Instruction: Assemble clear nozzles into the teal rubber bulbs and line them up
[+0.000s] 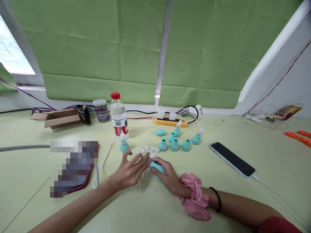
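My right hand [167,176] is wrapped round a teal squeeze bulb [157,167], which lies tilted low over the table. My left hand [132,170] has its fingers stretched out and spread, with the fingertips close to the bulb's mouth end and some small white parts. Just beyond the hands lie clear plastic tubes [155,149] and a white cap [146,147]. Several teal bulbs with open necks [174,145] stand behind my right hand. One bulb with a clear tip [124,146] stands beyond my left hand, and another tipped bulb [196,139] is to the right.
A red-capped water bottle [119,116], a can [101,111] and a cardboard box [63,118] stand at the back left. Behind the bulbs lies a yellow power strip [170,121] with cables. A phone [232,159] charges on the right; a blurred-out item [77,171] lies left.
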Demonstrator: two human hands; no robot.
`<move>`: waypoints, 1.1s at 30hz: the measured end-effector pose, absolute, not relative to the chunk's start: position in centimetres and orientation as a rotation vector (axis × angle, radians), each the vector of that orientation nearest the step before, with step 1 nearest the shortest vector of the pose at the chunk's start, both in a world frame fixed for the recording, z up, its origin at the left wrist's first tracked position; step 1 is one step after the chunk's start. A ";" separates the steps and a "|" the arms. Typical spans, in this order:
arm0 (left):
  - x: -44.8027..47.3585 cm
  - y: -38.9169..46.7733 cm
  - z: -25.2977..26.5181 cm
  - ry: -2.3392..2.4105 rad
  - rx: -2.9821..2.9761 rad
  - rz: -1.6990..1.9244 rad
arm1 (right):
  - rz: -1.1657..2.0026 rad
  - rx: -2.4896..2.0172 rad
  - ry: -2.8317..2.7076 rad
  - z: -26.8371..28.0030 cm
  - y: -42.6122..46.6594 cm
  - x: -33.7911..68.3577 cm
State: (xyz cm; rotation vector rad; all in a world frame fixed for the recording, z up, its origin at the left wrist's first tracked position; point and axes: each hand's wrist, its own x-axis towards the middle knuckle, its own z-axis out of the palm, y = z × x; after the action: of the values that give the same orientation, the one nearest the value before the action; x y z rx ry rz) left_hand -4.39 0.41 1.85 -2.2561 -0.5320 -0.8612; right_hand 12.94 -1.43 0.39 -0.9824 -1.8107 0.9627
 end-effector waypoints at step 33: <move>-3.6 0.9 1.1 -0.766 -2.476 -1.418 | 0.713 -1.118 -1.863 -0.2 -2.0 12.8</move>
State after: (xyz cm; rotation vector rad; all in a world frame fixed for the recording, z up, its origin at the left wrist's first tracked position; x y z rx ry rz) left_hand -3.61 0.88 1.08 -2.4765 -0.7663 -1.4184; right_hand 12.77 -1.97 -0.16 -1.1183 -1.8631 0.7131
